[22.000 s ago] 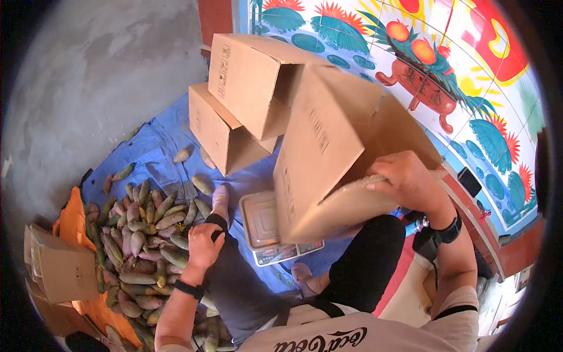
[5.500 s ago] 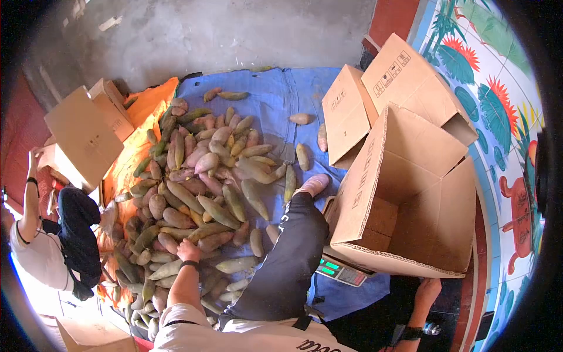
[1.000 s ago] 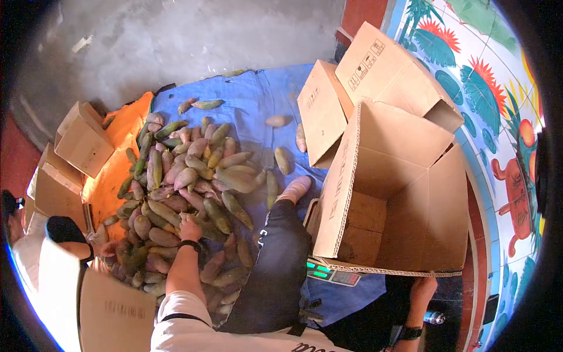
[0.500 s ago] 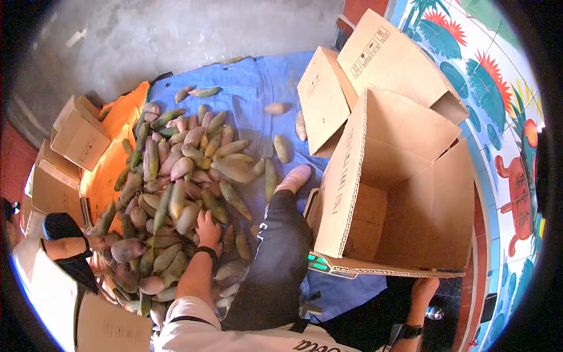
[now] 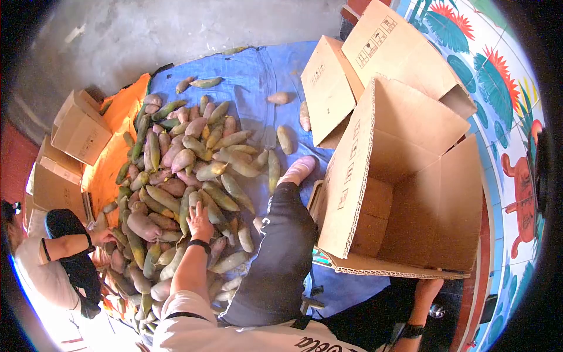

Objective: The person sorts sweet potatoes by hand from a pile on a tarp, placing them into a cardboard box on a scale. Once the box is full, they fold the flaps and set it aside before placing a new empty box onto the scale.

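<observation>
A heap of long green and pinkish gourd-like vegetables [image 5: 182, 159] covers much of the blue sheet [image 5: 293, 64]. My left hand [image 5: 200, 224], with a dark band at its wrist, lies over the near middle of the heap. Its fingers are stretched out against a long green vegetable [image 5: 185, 212]. On the right stands an open cardboard box [image 5: 434, 211], tilted towards me, with nothing visible inside. Close under its near lower edge is my right hand [image 5: 429, 288], whose fingers are hidden.
Two more cardboard boxes [image 5: 399, 50] stand behind the open one. A co-worker's hand [image 5: 101, 236] reaches to the heap's left edge. Smaller boxes [image 5: 82, 129] stand beside the orange sheet [image 5: 120, 123]. My leg [image 5: 275, 252] stretches between heap and box.
My left hand has moved slightly forward and left, and its fingers have spread. Vegetables around it have shifted. The cardboard at the lower left is gone, revealing more of the co-worker.
</observation>
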{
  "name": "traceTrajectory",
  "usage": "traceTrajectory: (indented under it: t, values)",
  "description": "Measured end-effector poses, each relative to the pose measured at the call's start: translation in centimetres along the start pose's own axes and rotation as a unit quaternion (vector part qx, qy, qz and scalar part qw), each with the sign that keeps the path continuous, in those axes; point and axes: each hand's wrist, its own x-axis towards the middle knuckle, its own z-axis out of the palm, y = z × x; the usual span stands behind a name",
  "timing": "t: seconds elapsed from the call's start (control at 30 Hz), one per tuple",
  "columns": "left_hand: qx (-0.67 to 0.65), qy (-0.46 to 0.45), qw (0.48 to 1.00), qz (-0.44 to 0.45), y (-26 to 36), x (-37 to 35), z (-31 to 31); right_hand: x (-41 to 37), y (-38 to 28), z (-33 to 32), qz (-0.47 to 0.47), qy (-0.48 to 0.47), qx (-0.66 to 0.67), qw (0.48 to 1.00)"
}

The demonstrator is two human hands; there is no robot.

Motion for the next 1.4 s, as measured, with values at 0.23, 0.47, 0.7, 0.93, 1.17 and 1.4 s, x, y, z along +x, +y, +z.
traceTrajectory:
  t: [0.23, 0.47, 0.7, 0.93, 1.17, 1.4]
  values:
    - [-0.065, 0.036, 0.994, -0.079, -0.5, 2.7, -1.2, 0.1, -0.1, -0.2, 0.036, -0.024, 0.031, 0.999]
    - [-0.094, -0.014, 0.992, -0.078, -0.7, 4.6, -2.8, -0.4, 0.5, 0.5, 0.011, 0.001, 0.016, 1.0]
    - [0.031, 0.014, 0.998, -0.052, -2.0, 5.6, 1.1, -0.6, 0.2, 0.6, 0.014, 0.007, 0.0, 1.0]
    - [0.049, -0.022, 0.999, -0.006, -0.3, 1.9, 1.1, 0.2, -1.0, -0.8, 0.049, -0.053, 0.024, 0.997]
    - [0.058, -0.018, 0.998, 0.029, -2.7, -0.9, 2.2, 0.0, -0.2, -0.1, 0.05, -0.037, 0.034, 0.998]
    - [0.009, 0.03, 0.999, 0.01, -2.1, -5.0, -2.1, 0.2, -0.3, -0.1, 0.06, -0.052, 0.043, 0.996]
